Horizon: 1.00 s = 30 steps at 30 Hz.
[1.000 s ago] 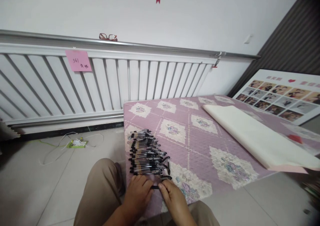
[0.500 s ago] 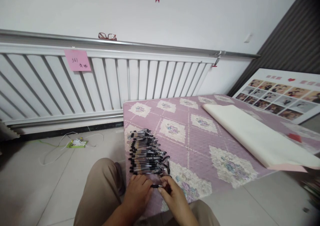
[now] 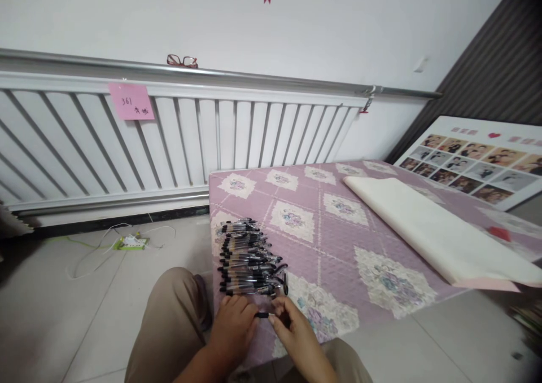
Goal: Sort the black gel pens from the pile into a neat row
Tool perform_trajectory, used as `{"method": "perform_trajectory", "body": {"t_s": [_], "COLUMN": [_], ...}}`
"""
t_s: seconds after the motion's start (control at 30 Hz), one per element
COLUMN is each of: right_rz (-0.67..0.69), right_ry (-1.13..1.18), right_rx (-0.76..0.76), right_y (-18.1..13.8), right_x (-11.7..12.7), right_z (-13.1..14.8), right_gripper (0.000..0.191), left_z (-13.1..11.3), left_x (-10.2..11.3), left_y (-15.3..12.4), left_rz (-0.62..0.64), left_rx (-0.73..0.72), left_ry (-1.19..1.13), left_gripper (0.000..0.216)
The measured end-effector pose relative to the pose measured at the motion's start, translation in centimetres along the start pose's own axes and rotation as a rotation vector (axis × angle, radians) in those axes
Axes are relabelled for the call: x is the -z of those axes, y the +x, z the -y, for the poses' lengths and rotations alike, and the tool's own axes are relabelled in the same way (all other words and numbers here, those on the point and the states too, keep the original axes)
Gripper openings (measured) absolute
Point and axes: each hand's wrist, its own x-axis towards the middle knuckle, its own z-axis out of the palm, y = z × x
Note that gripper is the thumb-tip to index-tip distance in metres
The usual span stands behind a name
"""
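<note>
Close to the table's near edge, my left hand (image 3: pixel 234 322) is closed round a pen (image 3: pixel 263 315), whose black grip end sticks out to the right. My right hand (image 3: pixel 292 325) is closed in a pinch at the pen's tip; its fingertips meet there, and whether a small part is between them cannot be made out. Just beyond both hands lies a long row of pens (image 3: pixel 248 267), clear-barrelled with black ends, side by side on the purple floral cloth (image 3: pixel 339 247). A dark loop, perhaps a pen clip or cap, shows at the right end of the nearest pens.
A rolled cream sheet (image 3: pixel 415 225) lies along the table's right part, with a red piece (image 3: pixel 500 234) beside it. A photo board (image 3: pixel 474 160) leans behind. The white radiator (image 3: pixel 249 135) borders the far edge. A power strip (image 3: pixel 132 242) with cables lies on the floor at left.
The pen's black end shows slightly shorter between my hands, and my right fingertips have shifted a little to the left along it. The row of pens stays as it was.
</note>
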Motion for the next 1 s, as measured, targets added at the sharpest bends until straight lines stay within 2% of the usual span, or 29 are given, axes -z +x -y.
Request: {"method": "perform_trajectory", "body": {"t_s": [0.17, 0.37, 0.53, 0.63, 0.7, 0.8, 0.93, 1.0], "right_rz": [-0.019, 0.013, 0.008, -0.005, -0.012, 0.007, 0.024, 0.014], "right_ry": [-0.087, 0.012, -0.009, -0.093, -0.127, -0.078, 0.010, 0.025], "right_rx": [0.016, 0.006, -0.012, 0.013, 0.019, 0.027, 0.010, -0.004], "right_y": [0.33, 0.23, 0.20, 0.34, 0.40, 0.35, 0.19, 0.21], "right_x": [-0.38, 0.25, 0.10, -0.25, -0.34, -0.09, 0.45, 0.50], "right_z": [0.05, 0.34, 0.19, -0.05, -0.12, 0.04, 0.43, 0.50], "right_gripper": [0.024, 0.007, 0.007, 0.024, 0.029, 0.024, 0.005, 0.009], "left_z": [0.10, 0.07, 0.09, 0.10, 0.09, 0.06, 0.12, 0.14], "left_x": [-0.12, -0.03, 0.08, -0.02, -0.08, -0.08, -0.02, 0.01], "left_y": [0.00, -0.04, 0.03, 0.08, 0.09, 0.08, 0.05, 0.04], "left_rz": [0.013, 0.035, 0.042, 0.037, 0.039, 0.053, 0.056, 0.055], "left_rx": [0.000, 0.005, 0.017, 0.023, 0.030, 0.031, 0.018, 0.016], "left_ry": [0.005, 0.008, -0.003, 0.005, 0.009, 0.008, 0.010, 0.010], "left_gripper": [0.011, 0.011, 0.010, 0.010, 0.009, 0.008, 0.010, 0.011]}}
